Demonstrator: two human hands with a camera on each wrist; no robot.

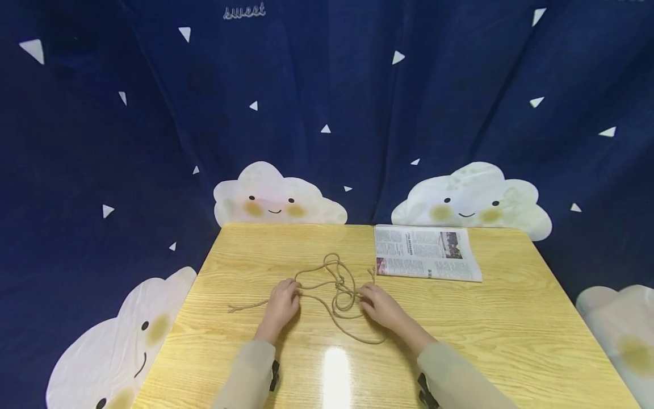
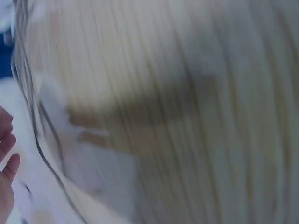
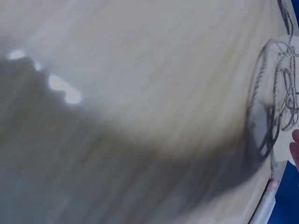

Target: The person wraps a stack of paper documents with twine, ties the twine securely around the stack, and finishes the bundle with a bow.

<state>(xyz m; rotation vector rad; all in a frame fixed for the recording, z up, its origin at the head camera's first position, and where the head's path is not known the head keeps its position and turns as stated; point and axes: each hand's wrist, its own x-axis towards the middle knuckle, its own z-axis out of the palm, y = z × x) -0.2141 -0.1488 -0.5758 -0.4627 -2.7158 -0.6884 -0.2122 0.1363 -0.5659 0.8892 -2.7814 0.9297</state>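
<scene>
A thin tan rope (image 1: 352, 304) lies in a loose tangle of loops on the wooden table, with frayed ends on both sides. My left hand (image 1: 283, 301) is over its left part, and one tail stretches out leftward past the knuckles. In the left wrist view the fingertips (image 2: 6, 142) are bent a little and apart from the thumb, with rope strands running beside them. At the tangle's right side is my right hand (image 1: 384, 309), fingertips right at the strands. Only two of its fingertips (image 3: 295, 148) show in the right wrist view, so I cannot tell their hold.
A folded newspaper (image 1: 426, 253) lies at the back of the wooden table (image 1: 490, 341), right of the rope. Behind the table hangs a dark blue curtain (image 1: 306, 74) with white triangles and smiling clouds. Light glares off the tabletop between the forearms.
</scene>
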